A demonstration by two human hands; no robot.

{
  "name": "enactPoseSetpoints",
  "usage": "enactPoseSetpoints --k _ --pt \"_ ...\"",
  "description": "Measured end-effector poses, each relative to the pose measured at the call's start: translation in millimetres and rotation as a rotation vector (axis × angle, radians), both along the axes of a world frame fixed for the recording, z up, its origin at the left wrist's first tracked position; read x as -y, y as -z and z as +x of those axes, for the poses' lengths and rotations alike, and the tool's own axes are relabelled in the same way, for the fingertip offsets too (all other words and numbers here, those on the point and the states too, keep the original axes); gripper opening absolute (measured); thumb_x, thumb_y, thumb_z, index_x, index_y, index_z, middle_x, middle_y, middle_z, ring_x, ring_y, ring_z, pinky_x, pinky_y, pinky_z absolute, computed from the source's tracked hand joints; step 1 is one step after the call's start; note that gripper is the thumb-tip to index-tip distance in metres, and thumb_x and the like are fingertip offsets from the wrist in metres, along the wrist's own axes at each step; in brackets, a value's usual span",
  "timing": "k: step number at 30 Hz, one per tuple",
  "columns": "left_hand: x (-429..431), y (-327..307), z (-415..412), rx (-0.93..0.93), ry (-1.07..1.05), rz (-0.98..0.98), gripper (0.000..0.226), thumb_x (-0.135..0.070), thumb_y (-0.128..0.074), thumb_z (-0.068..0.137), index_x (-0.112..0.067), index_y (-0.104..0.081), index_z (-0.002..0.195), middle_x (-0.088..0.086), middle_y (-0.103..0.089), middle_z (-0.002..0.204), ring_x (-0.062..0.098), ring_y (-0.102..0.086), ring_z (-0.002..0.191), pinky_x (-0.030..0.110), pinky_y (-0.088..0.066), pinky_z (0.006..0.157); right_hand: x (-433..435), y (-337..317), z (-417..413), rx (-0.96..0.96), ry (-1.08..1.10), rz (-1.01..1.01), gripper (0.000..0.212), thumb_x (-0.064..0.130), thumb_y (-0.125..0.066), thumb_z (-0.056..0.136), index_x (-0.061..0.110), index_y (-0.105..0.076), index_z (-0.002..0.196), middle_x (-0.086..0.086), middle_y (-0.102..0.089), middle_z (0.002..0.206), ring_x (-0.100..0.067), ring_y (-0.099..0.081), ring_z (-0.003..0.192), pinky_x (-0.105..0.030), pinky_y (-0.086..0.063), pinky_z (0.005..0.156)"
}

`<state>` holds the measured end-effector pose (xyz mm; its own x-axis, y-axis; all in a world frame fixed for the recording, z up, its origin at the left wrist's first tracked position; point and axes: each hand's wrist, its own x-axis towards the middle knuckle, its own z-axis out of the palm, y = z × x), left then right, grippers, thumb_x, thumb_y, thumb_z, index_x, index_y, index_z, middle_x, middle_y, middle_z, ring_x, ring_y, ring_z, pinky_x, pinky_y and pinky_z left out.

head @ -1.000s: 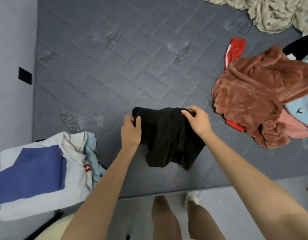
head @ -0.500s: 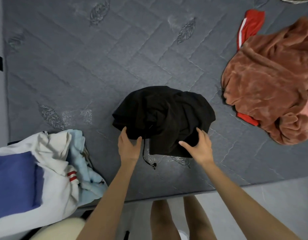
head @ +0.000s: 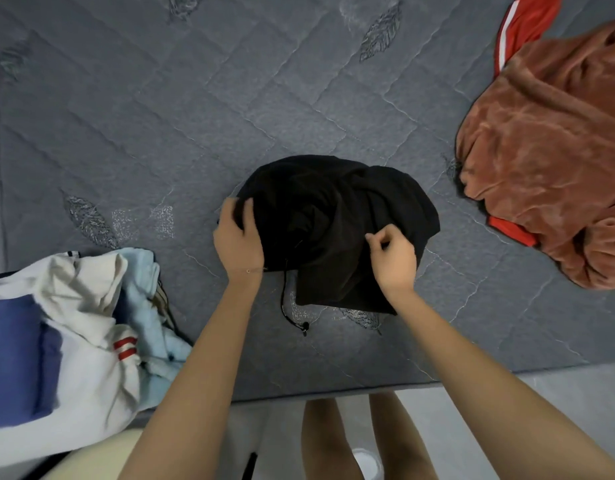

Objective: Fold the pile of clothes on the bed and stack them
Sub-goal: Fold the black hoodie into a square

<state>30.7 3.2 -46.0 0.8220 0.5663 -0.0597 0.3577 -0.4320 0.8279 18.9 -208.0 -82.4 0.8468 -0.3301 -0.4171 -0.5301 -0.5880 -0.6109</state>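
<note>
Black garment (head: pixel 333 216) bunched on mattress (head: pixel 160 116) | left hand (head: pixel 238 240) grips its edge | right hand (head: pixel 394 261) pinches its fabric

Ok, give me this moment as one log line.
black garment: bunched on mattress | left hand: grips its left edge | right hand: pinches fabric

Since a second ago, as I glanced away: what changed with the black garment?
The black garment, held by its corners before, now lies bunched on the bed. Both hands let go and regripped: left hand grips its left edge, right hand pinches its near side. Brown fleece and folded stack stayed put.
</note>
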Motion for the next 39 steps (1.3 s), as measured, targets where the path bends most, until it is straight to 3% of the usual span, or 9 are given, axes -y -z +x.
enactPoseSetpoints --k 4,9,14,21,26,28,31,36,39 --pt "-11 -28 29 0.066 -0.111 -0.126 0.019 -0.018 -0.046 0.1 -0.026 -0.054 0.085 -0.019 -0.053 0.082 -0.02 -0.051 0.073 0.005 -0.04 0.075 9 -22 31 0.005 0.044 0.214 0.024 0.032 -0.056 0.093 0.017 -0.051 0.075 0.006 -0.069 0.076 -0.017 -0.067 0.067 -0.046 -0.055 0.076" --pt "2 -40 58 0.097 -0.043 -0.175 0.018 -0.017 -0.048 0.099 -0.022 -0.055 0.083 -0.018 -0.054 0.078 -0.014 -0.051 0.07 0.01 -0.042 0.075 -21 -40 42 -0.176 -0.252 0.086 0.049 0.067 -0.065 0.073 0.019 -0.06 0.083 0.008 -0.065 0.079 -0.011 -0.062 0.076 -0.033 -0.051 0.074" --pt "9 -44 78 0.115 -0.031 -0.215 0.025 -0.013 -0.048 0.098 -0.03 -0.054 0.08 -0.016 -0.055 0.08 -0.013 -0.052 0.073 0.01 -0.043 0.077 -33 -32 48 -0.048 -0.345 0.026 0.03 0.028 -0.066 0.088 0.014 -0.049 0.067 -0.005 -0.063 0.07 -0.02 -0.06 0.068 -0.037 -0.052 0.068" --pt "-15 -57 140 0.185 -0.164 -0.267 0.012 -0.009 -0.046 0.099 -0.011 -0.057 0.098 -0.013 -0.055 0.085 -0.018 -0.053 0.074 0.01 -0.043 0.079 0 -60 143 0.139 -0.098 0.131 0.014 0.023 -0.063 0.091 0.014 -0.056 0.083 -0.001 -0.062 0.071 -0.023 -0.06 0.067 -0.034 -0.047 0.071" --pt "-7 -53 185 0.17 -0.067 -0.404 0.014 -0.014 -0.043 0.1 -0.017 -0.057 0.1 -0.008 -0.058 0.094 -0.003 -0.058 0.086 0.035 -0.054 0.088 4 -70 211 0.273 0.089 0.221 0.018 0.015 -0.063 0.089 0.02 -0.054 0.074 0.009 -0.052 0.061 -0.003 -0.047 0.056 -0.021 -0.041 0.063" --pt "2 -44 186 0.101 0.056 -0.431 0.023 -0.014 -0.042 0.101 -0.008 -0.051 0.121 -0.001 -0.058 0.113 -0.002 -0.058 0.103 0.024 -0.05 0.09 6 -64 218 0.24 0.1 0.259 0.003 0.013 -0.062 0.09 0.015 -0.061 0.09 0.009 -0.059 0.072 -0.001 -0.054 0.067 -0.017 -0.042 0.071" --pt "3 -20 168 -0.008 0.204 -0.358 0.049 -0.022 -0.049 0.099 -0.012 -0.033 0.145 0.004 -0.041 0.147 0.009 -0.038 0.136 0.024 -0.032 0.112 6 -57 211 0.188 0.013 0.268 0.032 0.016 -0.064 0.089 0.013 -0.057 0.12 0.001 -0.062 0.116 -0.01 -0.057 0.108 -0.019 -0.042 0.094" --pt "-8 14 120 -0.199 0.179 -0.142 0.055 -0.025 -0.052 0.097 -0.02 -0.029 0.148 -0.003 -0.035 0.151 0.009 -0.031 0.138 0.025 -0.024 0.115 0 -46 179 0.276 -0.229 0.142 0.05 0.027 -0.071 0.085 0.014 -0.053 0.13 0.002 -0.053 0.134 -0.008 -0.045 0.124 -0.013 -0.029 0.105" --pt "-15 38 92 -0.365 0.128 -0.131 0.065 -0.03 -0.059 0.093 -0.019 -0.026 0.149 0.0 -0.034 0.151 0.014 -0.03 0.14 0.038 -0.026 0.117 -6 -33 152 0.3 -0.374 0.086 0.055 0.028 -0.075 0.081 0.014 -0.054 0.13 -0.004 -0.05 0.139 -0.016 -0.039 0.133 -0.026 -0.026 0.115"
